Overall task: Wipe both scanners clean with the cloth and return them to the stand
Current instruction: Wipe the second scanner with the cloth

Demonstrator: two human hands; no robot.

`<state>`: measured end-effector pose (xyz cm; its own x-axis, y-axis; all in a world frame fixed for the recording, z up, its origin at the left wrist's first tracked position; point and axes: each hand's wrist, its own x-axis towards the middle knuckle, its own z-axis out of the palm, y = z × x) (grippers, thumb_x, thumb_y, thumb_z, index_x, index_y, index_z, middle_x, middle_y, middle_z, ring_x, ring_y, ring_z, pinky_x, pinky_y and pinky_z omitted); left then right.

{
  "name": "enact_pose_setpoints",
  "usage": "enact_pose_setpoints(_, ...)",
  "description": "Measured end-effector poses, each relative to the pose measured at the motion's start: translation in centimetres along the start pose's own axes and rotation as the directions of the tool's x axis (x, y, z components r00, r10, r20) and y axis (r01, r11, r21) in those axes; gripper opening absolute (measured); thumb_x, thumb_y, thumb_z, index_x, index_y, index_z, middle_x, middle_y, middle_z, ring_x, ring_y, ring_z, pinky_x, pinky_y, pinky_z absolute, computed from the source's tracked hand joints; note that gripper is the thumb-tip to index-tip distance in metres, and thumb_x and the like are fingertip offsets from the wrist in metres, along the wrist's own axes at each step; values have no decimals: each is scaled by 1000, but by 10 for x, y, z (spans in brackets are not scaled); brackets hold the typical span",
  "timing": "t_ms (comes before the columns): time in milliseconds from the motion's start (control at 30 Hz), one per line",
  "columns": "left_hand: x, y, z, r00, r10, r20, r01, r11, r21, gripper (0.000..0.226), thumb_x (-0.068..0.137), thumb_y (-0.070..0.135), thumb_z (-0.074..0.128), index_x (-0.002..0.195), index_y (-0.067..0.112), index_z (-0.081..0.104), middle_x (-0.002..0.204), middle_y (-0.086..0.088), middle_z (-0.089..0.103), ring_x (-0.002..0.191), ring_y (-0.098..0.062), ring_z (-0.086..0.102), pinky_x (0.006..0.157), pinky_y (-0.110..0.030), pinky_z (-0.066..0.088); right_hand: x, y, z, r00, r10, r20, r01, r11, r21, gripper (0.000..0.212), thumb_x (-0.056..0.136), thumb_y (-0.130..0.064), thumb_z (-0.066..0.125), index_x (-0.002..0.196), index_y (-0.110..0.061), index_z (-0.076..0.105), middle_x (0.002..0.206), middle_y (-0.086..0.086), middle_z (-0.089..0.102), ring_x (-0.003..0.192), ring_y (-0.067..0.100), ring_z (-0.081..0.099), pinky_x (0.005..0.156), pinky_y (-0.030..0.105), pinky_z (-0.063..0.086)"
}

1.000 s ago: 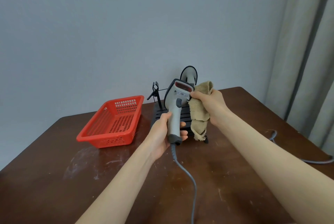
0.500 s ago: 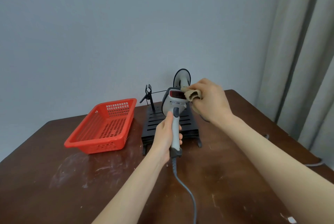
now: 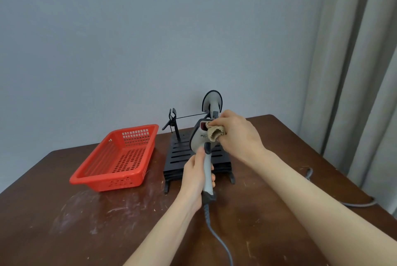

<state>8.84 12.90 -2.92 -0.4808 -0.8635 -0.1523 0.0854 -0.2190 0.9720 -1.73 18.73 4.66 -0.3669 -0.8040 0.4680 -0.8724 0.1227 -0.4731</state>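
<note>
Head | scuffed brown table [image 3: 86, 222] bearing stand [image 3: 179, 153] | grey wall [image 3: 150, 40] | curtain [image 3: 354, 72] right

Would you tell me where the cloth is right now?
In the head view, the cloth is bunched in the right hand against the head of the scanner the left hand holds, over the black stand.

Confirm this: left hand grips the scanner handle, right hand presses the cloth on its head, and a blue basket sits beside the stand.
Not quite: the basket is red, not blue, as the head view shows; the rest holds.
</note>
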Motion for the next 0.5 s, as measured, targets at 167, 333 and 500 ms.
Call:
enact_pose_setpoints(167,-3,0,-3,999,33,-26,-32,999,18,39,94,46,50,89,8,55,64,-5,51,44,-14,45,43,-27,37,-4,4,-6,998,62,27,-58,990,-127,35,91,-14,51,120,-27,63,117,0,52,99,28,55,70,29,35)
enact_pose_setpoints(333,-3,2,-3,998,59,-23,-59,998,38,35,96,43,47,90,9,54,64,-5,52,44,-14,45,43,-28,37,-4,-3,-3,997,66,32,-66,998,19,35,88,-11,50,114,-27,67,112,-2,55,98,26,56,73,31,41)
enact_pose_setpoints(500,-3,2,-3,997,72,-22,-70,996,54,34,98,42,45,92,10,53,64,-5,53,44,-14,46,42,-27,38,-3,-8,1,997,30,69,-46,966,252,30,90,-17,54,111,-32,68,106,-9,56,99,17,56,82,38,48)
